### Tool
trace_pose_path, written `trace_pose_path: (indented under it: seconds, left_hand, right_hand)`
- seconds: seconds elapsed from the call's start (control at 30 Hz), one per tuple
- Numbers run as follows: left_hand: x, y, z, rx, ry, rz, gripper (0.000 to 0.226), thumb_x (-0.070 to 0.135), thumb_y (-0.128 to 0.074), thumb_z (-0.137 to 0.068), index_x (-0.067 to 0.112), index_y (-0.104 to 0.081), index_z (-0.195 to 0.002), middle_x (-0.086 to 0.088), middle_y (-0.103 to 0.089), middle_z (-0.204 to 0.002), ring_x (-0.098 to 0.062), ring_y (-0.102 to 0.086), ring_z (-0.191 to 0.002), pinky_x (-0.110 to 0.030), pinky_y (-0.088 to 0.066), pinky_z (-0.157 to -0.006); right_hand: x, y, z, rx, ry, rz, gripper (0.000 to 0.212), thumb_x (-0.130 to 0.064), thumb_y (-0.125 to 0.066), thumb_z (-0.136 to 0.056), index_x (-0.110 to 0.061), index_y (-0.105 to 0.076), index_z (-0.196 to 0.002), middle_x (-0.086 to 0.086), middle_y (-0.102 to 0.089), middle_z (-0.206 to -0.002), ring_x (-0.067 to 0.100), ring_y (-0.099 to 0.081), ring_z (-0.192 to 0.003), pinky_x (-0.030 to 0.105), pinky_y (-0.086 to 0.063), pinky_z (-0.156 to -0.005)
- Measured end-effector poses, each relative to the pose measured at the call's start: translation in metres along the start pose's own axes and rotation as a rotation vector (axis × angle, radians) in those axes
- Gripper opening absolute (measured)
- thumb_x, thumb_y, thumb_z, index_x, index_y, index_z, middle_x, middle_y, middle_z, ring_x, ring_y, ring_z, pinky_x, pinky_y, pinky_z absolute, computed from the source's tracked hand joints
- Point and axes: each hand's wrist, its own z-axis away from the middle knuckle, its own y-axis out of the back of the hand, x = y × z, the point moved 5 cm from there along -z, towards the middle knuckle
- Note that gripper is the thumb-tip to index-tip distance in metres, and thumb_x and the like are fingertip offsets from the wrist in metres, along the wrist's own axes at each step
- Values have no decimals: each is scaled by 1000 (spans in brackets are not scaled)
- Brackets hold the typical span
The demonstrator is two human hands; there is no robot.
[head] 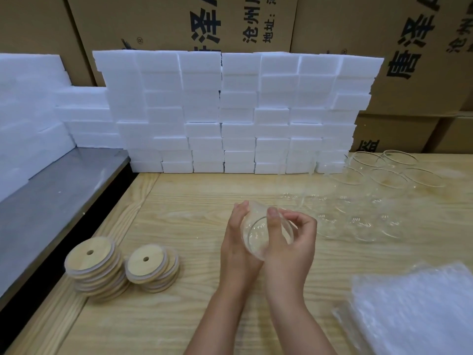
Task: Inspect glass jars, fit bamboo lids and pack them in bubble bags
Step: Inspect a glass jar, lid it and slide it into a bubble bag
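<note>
From my end, the glass jar [256, 237] is held off the wooden table [194, 201], a little right of centre and tipped on its side with one round end turned toward the camera. I cannot tell whether that end is the mouth or the base. My left hand [236, 242] cups the jar's left wall, fingers together and curved up along the glass. My right hand [294, 249] grips the other side, with the thumb [273, 224] laid across the near end and the fingers curled round the far edge. Both forearms rise from the bottom edge, and the heels of the hands sit close together under the jar.

Just beyond and to the right, more clear jars [371, 196] stand grouped on the table. A pile of bubble bags [414, 311] lies at the near right corner. To the left, well apart from my hands, two stacks of bamboo lids [94, 265] sit side by side, each top lid showing a small hole. White foam blocks [238, 111] are stacked like a wall along the back of the table, with printed cardboard boxes [179, 21] behind them and a grey shelf [58, 180] at the left.
</note>
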Motion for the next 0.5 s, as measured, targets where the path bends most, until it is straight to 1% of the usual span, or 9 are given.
trace_pose_path:
  seconds: [0.03, 0.1, 0.17, 0.23, 0.3, 0.37, 0.43, 0.5]
  left_hand:
    - [0, 0, -1, -2, -6, 6, 88, 12, -87, -68, 35, -29, -130, 4, -42, -145, -19, -38, -139, -9, -31, -104]
    - [0, -1, -2, -7, -15, 0, 91, 14, -89, -66, 38, -27, -128, 12, -39, -143, -19, -38, -139, -9, -31, -103]
    - [-1, -1, -2, 0, -20, -4, 92, 14, -89, -65, 38, -26, -127, 14, -37, -142, -17, -40, -137, -9, -33, -102]
    - [-2, -1, -2, 8, -19, 1, 93, 13, -90, -64, 37, -27, -128, 9, -39, -143, -12, -40, -135, -7, -31, -101]
    - [-3, -2, -3, 20, -22, -9, 92, 11, -88, -66, 36, -27, -129, 3, -40, -144, -13, -41, -134, -9, -31, -102]
    - [-3, -2, -2, 43, -24, -14, 89, 9, -86, -70, 37, -27, -130, 1, -41, -144, -18, -42, -135, -14, -33, -104]
    - [-5, -2, -2, 53, -27, -4, 85, 9, -85, -71, 37, -31, -130, 3, -41, -144, -19, -41, -136, -15, -33, -106]
    - [-9, -3, -2, 53, -20, 6, 81, 9, -83, -72, 41, -34, -128, 13, -38, -143, -15, -40, -135, -10, -30, -105]
  right_hand:
    - [-1, 1, 0, 9, -1, -8, 33, -54, -62, -70, -27, -52, -87, -17, -64, -93, 4, -59, -103, 11, -41, -83]
    - [-1, 1, -1, 11, 3, -21, 26, -50, -58, -76, -26, -52, -85, -24, -62, -87, 0, -59, -99, 5, -38, -79]
    - [-1, 1, -2, -1, -1, -42, 26, -49, -58, -76, -26, -52, -85, -26, -61, -86, -2, -59, -98, 5, -38, -79]
    - [1, 0, -3, -24, -17, -69, 30, -51, -62, -72, -25, -53, -86, -21, -62, -87, 0, -59, -97, 9, -39, -80]
    - [5, -1, -5, -66, -51, -81, 39, -53, -68, -63, -27, -53, -88, -17, -62, -93, 3, -59, -100, 19, -42, -84]
    - [9, -2, -6, -132, -88, -64, 49, -53, -75, -54, -31, -51, -91, -27, -60, -94, -2, -57, -102, 25, -44, -89]
    - [13, -4, -7, -210, -99, -18, 56, -47, -85, -55, -36, -48, -95, -36, -54, -94, -12, -53, -101, 23, -40, -91]
    - [16, -6, -6, -276, -99, 18, 64, -42, -90, -52, -41, -45, -98, -39, -51, -99, -16, -48, -107, 20, -35, -93]
